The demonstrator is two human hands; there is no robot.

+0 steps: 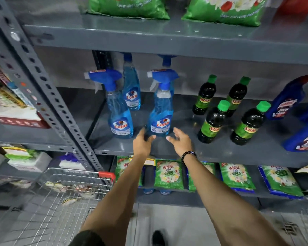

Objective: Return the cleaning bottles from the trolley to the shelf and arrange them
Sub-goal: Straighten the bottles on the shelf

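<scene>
Grey steel rack point(167, 41) fills my view, paint glossy, catching overhead light in soft patches. Slotted angle upright point(43, 86) runs diagonally at my left, row of punched holes along it. Grey back panel point(69, 68) behind middle level, plain. Neighbouring rack point(25, 135) to my left, same grey. Pale tiled floor point(176, 224) under me, lines between tiles visible. Light even and cool, dimmer under boards.

Blue spray bottles point(160, 110), green-capped dark bottles point(212, 121).
</scene>
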